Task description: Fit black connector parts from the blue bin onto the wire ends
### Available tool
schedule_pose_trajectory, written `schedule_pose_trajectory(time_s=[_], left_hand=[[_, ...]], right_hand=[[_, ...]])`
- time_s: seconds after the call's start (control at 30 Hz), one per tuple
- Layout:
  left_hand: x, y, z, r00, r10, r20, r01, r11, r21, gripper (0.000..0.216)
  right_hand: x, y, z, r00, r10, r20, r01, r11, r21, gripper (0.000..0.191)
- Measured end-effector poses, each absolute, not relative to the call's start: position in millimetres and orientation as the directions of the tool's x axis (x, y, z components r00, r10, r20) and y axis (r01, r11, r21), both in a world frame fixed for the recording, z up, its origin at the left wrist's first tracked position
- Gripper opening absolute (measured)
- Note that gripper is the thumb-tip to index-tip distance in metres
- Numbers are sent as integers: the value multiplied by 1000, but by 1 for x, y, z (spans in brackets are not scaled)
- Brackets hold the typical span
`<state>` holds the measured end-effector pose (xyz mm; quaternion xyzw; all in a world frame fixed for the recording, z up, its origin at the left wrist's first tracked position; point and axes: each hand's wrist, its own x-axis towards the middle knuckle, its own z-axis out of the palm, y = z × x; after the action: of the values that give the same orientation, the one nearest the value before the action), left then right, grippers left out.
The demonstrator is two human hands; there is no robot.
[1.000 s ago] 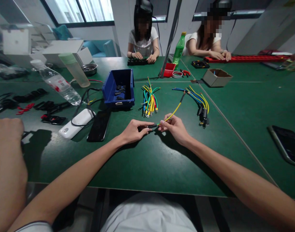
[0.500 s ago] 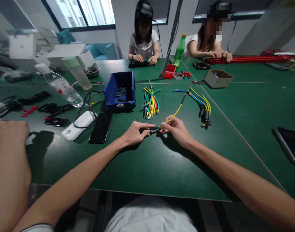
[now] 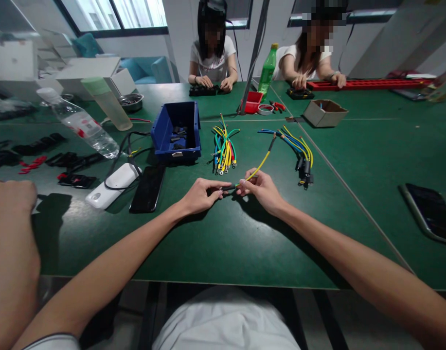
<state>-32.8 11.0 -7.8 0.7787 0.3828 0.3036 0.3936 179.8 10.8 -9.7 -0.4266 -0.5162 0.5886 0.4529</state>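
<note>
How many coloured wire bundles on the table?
2. One wire bundle lies just right of the blue bin; the second bundle lies farther right, beyond the right hand. Anything behind the bin would be hidden.

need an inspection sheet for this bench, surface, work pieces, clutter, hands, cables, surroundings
Surface: green tabletop, pale seams crossing it
Work pieces: yellow wire with black sleeve at its near end; mixed-colour wire bundle and blue-and-yellow wire bundle beyond; blue bin holding small black parts
Clutter: black phone, white device, red pieces
Hands: left hand pinches the sleeve; right hand holds the wire
Cables: black cable looped over the white device
Surroundings: two people seated opposite; another person's arm at left
</note>
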Motion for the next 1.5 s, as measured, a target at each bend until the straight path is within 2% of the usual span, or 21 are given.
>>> schedule_pose_trajectory(time_s=[1.5], left_hand=[[-33, 13, -12, 537, 834, 127, 285, -321, 903, 38]], right_hand=[[179, 12, -11, -231, 973, -21, -81, -41, -996, 38]])
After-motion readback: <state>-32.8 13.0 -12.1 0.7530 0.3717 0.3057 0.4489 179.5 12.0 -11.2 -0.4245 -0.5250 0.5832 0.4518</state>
